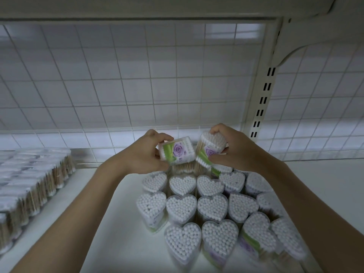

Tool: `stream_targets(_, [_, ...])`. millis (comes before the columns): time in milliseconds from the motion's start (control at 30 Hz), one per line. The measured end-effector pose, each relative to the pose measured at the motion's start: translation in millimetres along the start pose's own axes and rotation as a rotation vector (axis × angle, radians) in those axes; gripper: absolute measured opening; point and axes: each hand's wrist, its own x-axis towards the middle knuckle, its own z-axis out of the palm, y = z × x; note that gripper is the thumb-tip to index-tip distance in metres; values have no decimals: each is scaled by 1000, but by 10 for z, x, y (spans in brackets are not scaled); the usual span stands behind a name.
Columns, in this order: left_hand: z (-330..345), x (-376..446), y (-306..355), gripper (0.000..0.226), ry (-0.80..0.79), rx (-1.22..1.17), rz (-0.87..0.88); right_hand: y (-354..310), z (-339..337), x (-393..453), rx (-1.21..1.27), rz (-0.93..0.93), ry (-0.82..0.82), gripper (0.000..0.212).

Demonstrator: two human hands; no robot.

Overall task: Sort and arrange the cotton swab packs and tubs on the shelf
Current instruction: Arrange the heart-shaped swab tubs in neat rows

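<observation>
Fingers [165, 139] grip tubs [178, 149] | heart tubs [182, 208] below | shelf [122, 213] bare left

A white shelf [122, 223] with a wire-grid back carries the goods. Heart-shaped tubs of cotton swabs [212, 207] stand upright in close rows from the middle toward the right front edge. Clear packs of wooden-stemmed swabs [29, 186] stand in rows along its left edge.

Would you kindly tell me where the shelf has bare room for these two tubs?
Bare shelf lies between the wrapped swab packs and the heart-shaped tubs, and right of the tubs. The tubs themselves stand tightly crowded.
</observation>
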Motion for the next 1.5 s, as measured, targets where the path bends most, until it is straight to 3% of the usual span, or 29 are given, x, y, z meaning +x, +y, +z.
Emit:
stream_targets(200, [79, 49, 32, 52, 4, 102, 0, -27, 0, -12, 8, -9, 14, 51])
stream_targets(367, [124, 101, 75, 78, -38, 147, -7, -27, -17, -41, -3, -19, 33, 49])
stream_targets(533, [125, 98, 109, 63, -10, 142, 12, -26, -49, -84, -43, -7, 48, 54])
stream_targets(667, [117, 97, 96, 67, 16, 149, 63, -16, -69, -86, -107, -8, 51, 61])
stream_targets(900, [135, 146, 96, 75, 309, 470, 123, -2, -77, -58, -166, 5, 40, 55])
stream_targets(1033, [96, 180, 159, 78, 361, 375, 126, -7, -54, -23, -179, -2, 10, 51])
stream_targets(1167, [46, 169, 205, 69, 251, 100, 139, -40, -7, 25, -204, -16, -53, 50])
stream_targets(1367, [124, 242, 143, 46, 265, 118, 89, -69, 115, 82, -263, -30, -139, 51])
stream_targets(1500, [228, 271, 115, 52, 191, 122, 22, -52, 191, 90, -308, -27, -210, 53])
